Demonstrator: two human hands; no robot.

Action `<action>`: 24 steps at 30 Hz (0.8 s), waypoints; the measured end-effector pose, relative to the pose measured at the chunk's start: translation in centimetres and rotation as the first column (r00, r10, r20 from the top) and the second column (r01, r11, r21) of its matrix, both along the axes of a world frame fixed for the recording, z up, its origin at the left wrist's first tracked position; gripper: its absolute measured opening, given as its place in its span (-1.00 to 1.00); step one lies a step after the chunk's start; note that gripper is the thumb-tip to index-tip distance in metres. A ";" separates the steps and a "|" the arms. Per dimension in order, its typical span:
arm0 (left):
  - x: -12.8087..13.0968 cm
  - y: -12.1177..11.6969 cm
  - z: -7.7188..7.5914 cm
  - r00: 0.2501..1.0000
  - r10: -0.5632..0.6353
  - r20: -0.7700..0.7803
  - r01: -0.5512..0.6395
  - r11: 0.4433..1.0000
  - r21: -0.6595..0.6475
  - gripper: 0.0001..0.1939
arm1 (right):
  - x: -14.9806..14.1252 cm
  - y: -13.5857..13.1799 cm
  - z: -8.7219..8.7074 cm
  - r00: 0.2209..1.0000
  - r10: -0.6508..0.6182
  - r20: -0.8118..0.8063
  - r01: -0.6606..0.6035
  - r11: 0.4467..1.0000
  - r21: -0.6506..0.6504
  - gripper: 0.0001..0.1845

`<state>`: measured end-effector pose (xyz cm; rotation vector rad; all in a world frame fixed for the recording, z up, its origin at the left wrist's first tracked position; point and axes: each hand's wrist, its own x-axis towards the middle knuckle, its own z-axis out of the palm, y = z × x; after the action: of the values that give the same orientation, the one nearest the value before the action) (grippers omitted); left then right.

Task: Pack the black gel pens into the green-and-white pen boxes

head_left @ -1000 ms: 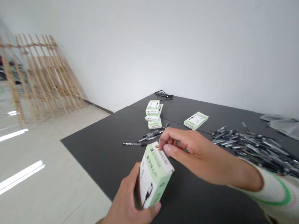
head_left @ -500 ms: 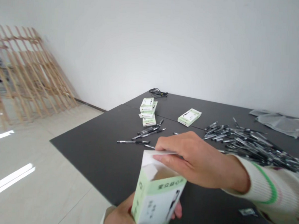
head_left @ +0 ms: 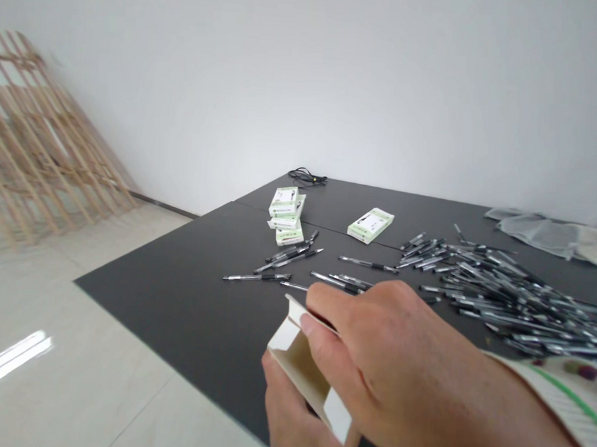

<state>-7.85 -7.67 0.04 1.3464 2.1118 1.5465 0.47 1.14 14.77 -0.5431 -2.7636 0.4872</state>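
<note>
Open carton (head_left: 305,365) is up over the desk's (head_left: 194,305) near side, left hand (head_left: 291,416) seemingly wrapped round it (fingertips hidden), right hand (head_left: 372,341) pinching the far flap (head_left: 296,310). Probably thin card: light, creases easily, so grip the walls gently.

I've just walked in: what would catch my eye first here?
Probably the open cardboard box with white flaps, lower middle, gripped by the left hand while the right hand pinches its lid. Next, the heap of clear and black plastic pens on the right of the black table. Farther left sits a stack of green and white boxes.
</note>
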 end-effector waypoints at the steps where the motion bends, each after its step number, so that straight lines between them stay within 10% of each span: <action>1: -0.1 0.1 0.2 0.998 0.070 0.003 -0.070 0.998 0.005 -0.19 | 0.5 0.3 0.3 1.000 0.002 -0.003 -0.002 0.999 -0.046 -0.75; 7: -2.7 -0.2 2.8 0.966 0.233 -0.114 -0.234 0.972 0.006 -0.29 | 1.4 5.5 2.4 0.961 0.276 -0.015 -0.250 0.845 -0.472 -0.65; 13: -5.4 -1.2 3.9 0.913 0.368 -0.175 -0.381 0.924 -0.041 -0.28 | -6.1 11.7 -3.7 0.965 0.261 0.013 -0.260 0.964 -0.046 -0.76; 24: -8.3 -2.3 2.6 0.875 0.415 -0.250 -0.435 0.900 -0.031 -0.30 | -12.0 10.1 -10.5 0.958 0.286 0.011 -0.286 0.958 -0.009 -0.71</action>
<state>-16.19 -9.92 2.60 1.1354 2.7416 1.4704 -11.52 11.28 4.28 -0.1452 -2.8657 0.5582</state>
